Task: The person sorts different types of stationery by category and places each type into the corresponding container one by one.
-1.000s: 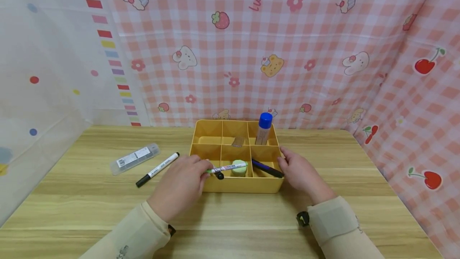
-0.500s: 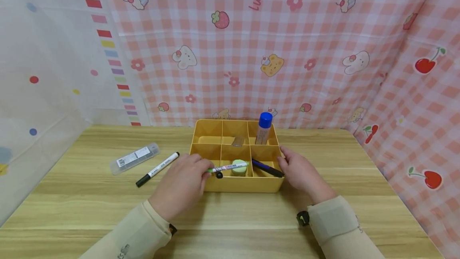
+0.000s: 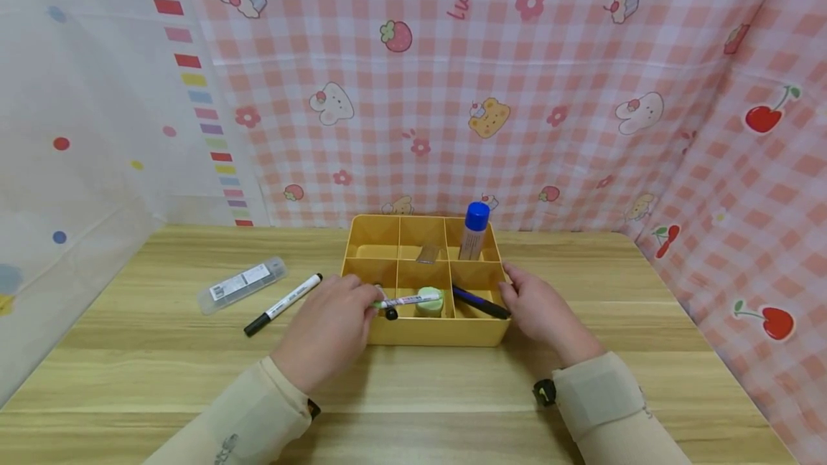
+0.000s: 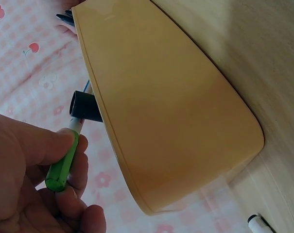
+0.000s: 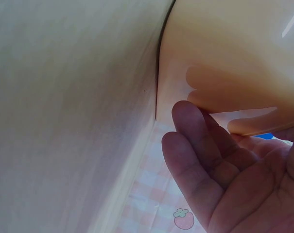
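Note:
In the head view a yellow six-compartment organizer box (image 3: 436, 333) stands mid-table. My left hand (image 3: 332, 321), at its front left, pinches a green-ended white marker (image 3: 410, 301) between thumb and fingers; its green end (image 4: 61, 167) shows in the left wrist view. The marker lies slanted above the front compartments. A black-capped pen (image 3: 390, 313) pokes over the front rim, its lower part hidden. My right hand (image 3: 539, 307) holds the box's right side, thumb at the rim, other fingers (image 5: 188, 121) outside along the wall.
Inside the box are a pale green round item (image 3: 429, 301), a dark blue-and-black pen (image 3: 481, 303), a blue-capped glue stick (image 3: 474, 232) and a small brownish flat piece (image 3: 428, 255). Left on the table lie a black-and-white marker (image 3: 283, 305) and a clear plastic case (image 3: 242, 285).
The green-ended marker and the black pen cap have shifted slightly left with my left hand. My right hand and the box have stayed in place.

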`<control>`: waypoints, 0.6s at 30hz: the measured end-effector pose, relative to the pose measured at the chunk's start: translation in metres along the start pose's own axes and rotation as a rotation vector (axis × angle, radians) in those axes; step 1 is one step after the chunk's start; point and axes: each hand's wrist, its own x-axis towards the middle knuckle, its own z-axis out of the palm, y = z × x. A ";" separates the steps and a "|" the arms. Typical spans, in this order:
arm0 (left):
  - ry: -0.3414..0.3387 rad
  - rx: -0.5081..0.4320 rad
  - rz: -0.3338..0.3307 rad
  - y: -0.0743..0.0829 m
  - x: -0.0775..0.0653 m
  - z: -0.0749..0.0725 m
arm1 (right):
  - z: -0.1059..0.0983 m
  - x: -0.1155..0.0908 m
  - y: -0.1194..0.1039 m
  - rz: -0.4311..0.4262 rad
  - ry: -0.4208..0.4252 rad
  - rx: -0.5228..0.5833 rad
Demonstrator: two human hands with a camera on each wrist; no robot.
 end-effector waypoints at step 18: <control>-0.001 -0.019 0.015 0.008 0.007 0.007 | 0.000 0.000 0.000 0.004 0.007 0.005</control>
